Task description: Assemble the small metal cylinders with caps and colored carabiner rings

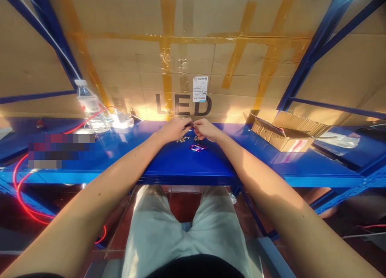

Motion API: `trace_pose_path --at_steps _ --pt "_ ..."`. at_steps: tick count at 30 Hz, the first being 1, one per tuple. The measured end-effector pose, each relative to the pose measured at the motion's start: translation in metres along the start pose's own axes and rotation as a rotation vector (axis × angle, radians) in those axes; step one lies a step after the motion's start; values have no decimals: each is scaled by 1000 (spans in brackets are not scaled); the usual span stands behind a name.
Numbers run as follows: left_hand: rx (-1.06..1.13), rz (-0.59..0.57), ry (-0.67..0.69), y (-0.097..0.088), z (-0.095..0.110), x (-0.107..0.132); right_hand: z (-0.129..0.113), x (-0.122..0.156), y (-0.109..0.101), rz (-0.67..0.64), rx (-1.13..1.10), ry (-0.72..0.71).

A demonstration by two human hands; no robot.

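Observation:
Both my hands meet over the middle of a blue metal shelf (187, 165). My left hand (176, 129) and my right hand (206, 130) are closed in pinches, fingertips almost touching, around a small dark part too tiny to name. Just below them lies a scatter of several small metal pieces (183, 139). A pink and purple carabiner-like clip (198, 147) rests on the shelf a little nearer to me, untouched.
A clear water bottle (90, 106) and a white power strip (122, 122) with a red cable (21, 189) stand at the left. An open cardboard box (286, 131) sits at the right. A large taped carton (193, 52) marked LED walls the back.

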State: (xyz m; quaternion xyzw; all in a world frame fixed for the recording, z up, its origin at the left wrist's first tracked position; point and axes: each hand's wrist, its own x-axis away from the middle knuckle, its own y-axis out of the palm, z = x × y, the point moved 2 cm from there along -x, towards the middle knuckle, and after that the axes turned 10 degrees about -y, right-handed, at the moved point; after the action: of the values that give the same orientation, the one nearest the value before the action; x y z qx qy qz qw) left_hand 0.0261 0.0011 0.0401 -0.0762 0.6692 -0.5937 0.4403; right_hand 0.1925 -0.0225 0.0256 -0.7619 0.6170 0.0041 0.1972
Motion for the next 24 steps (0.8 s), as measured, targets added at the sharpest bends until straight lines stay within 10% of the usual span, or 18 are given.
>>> trace_pose_path --at_steps 24 --pt "395 96 -71 15 -16 -4 5 -1 2 -11 -426 48"
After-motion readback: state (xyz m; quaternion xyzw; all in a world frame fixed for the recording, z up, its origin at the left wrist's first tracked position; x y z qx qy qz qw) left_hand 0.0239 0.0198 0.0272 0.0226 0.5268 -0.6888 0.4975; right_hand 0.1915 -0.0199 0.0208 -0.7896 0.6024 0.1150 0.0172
